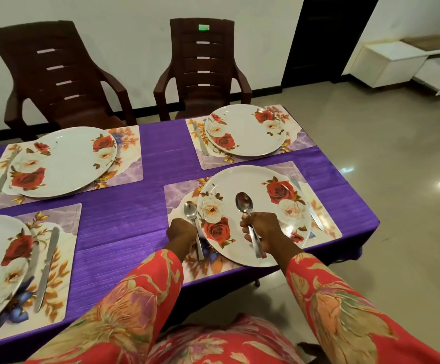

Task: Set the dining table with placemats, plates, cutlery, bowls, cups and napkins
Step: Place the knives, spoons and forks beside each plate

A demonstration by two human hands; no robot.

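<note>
Purple cloth covers the desk, which carries four placemats, each with a rose-patterned plate. Head view: the left hand holds the handle of a spoon lying on the near-right mat, just left of its plate. The right hand grips a second spoon held above that plate, bowl pointing far. A knife lies right of the plate.

To do the step well, the left spoon should probably lie parallel to the plate's edge, clear of the rim, before it is let go; the held spoon likely belongs to another setting.

The left fingers are hidden behind the hand's back. The near-left plate is cut off by the frame edge. No bowls, cups or napkins are in view.
</note>
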